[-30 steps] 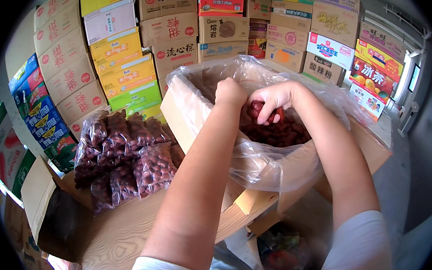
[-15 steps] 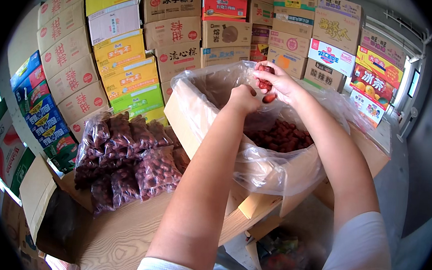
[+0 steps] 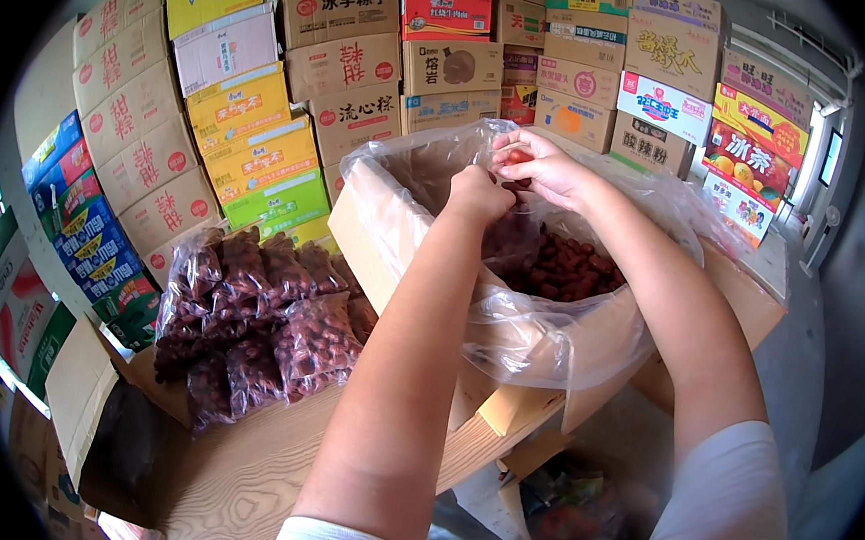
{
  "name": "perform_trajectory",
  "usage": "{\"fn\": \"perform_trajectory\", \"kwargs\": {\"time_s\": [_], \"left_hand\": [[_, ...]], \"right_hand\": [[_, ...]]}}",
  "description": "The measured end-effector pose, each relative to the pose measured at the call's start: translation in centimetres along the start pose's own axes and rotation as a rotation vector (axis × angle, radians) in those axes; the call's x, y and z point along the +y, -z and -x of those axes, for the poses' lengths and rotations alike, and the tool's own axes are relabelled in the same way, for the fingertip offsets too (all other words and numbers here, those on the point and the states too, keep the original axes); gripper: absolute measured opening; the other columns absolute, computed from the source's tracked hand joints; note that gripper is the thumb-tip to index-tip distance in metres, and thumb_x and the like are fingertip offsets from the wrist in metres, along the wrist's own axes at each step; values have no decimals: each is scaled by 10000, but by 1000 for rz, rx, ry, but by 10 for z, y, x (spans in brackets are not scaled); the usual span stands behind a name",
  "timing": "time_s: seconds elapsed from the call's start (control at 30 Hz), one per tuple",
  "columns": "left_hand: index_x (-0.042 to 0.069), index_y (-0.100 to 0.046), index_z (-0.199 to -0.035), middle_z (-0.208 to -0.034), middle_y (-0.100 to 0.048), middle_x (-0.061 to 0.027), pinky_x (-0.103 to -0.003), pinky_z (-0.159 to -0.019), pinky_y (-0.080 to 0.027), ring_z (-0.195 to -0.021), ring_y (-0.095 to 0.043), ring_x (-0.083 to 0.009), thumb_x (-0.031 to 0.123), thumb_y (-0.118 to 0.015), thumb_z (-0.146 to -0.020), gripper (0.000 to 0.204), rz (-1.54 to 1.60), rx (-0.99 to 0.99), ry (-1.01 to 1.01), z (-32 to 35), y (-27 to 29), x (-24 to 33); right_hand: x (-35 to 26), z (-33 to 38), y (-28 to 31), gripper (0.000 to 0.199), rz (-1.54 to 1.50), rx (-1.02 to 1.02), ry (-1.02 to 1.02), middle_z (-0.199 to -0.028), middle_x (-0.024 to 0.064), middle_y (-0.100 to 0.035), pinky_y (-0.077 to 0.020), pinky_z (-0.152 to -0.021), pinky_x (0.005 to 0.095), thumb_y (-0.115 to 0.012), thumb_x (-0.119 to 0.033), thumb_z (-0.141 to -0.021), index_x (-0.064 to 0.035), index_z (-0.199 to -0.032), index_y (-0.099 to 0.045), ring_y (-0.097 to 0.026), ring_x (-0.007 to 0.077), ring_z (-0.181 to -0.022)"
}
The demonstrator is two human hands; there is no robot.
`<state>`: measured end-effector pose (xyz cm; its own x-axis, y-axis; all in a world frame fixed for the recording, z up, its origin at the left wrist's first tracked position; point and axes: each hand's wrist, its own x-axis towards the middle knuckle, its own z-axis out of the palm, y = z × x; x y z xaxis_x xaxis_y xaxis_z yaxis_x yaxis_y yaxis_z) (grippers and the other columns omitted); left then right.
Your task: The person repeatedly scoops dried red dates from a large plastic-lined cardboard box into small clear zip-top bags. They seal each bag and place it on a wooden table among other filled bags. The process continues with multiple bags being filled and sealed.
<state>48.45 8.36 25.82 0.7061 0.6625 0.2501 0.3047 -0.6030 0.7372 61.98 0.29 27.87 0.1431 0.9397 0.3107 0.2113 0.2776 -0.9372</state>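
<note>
My left hand (image 3: 480, 194) is closed on the edge of a clear plastic bag (image 3: 513, 238), which hangs over a lined carton and seems to have dark red dates in it. Curled above the bag's mouth, my right hand (image 3: 543, 169) has a few red dates (image 3: 514, 157) between its fingers and palm. More loose dates (image 3: 575, 270) lie deep in the carton (image 3: 382, 206), whose clear plastic liner (image 3: 518, 341) is folded over the rim. The bag's mouth is partly hidden by my hands.
Filled clear bags of dates (image 3: 317, 347) are piled on the wooden table (image 3: 248, 463) to the left. An opened carton (image 3: 83, 396) stands at the table's left. Stacked cartons (image 3: 346, 68) line the back. Below the table, another open box (image 3: 576, 516) contains blurred packages.
My right hand has lowered toward my left hand, bringing the dates down to the bag's mouth. The left hand has shifted slightly left, and more of the bag shows below it.
</note>
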Motion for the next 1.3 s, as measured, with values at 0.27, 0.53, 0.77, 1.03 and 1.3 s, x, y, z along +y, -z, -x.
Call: {"fn": "perform_trajectory", "kwargs": {"time_s": [0.27,0.53,0.77,1.03,1.3], "left_hand": [[27,-701,-887,-767,-711,-88,-305,-676,-547,-747,-703,-185,95,-639,-712,198,-5,39,86,3,-1,-2],[20,-671,-1064,-1144,-640,-176,-352,-891,-513,-1072,-623,-288,123,-673,-755,325,-191,73,267,7,7,6],[22,-668,-1071,-1170,-627,-176,-349,-906,-508,-1090,-612,-292,111,-662,-770,315,-168,100,279,15,10,12],[-11,-692,-982,-1020,-669,-214,-368,-860,-518,-999,-645,-327,96,-646,-702,303,-192,201,137,5,-1,-2],[2,-696,-970,-983,-676,-208,-374,-854,-518,-976,-652,-322,96,-637,-712,281,-172,207,131,1,-4,-4]], "right_hand": [[-13,9,-17,211,-16,129,-40,-968,53,-579,-495,-833,285,-597,-90,-873,-68,-1079,-554,-602,158,-934],[-35,24,-8,310,161,-745,-723,-997,192,-675,-558,-662,324,-520,-182,-901,54,-1082,-611,-684,255,-754],[44,22,-36,93,613,-741,-1023,-843,60,-636,-502,-639,340,-621,-185,-867,-122,-933,-632,-602,190,-736],[86,23,-43,428,723,-603,-672,-981,90,-602,-480,-589,333,-613,-301,-867,-109,-1224,-477,-581,150,-717],[36,34,-80,675,787,-568,-686,-1057,111,-590,-487,-593,342,-576,-530,-839,-75,-1311,-415,-597,176,-739]]}}
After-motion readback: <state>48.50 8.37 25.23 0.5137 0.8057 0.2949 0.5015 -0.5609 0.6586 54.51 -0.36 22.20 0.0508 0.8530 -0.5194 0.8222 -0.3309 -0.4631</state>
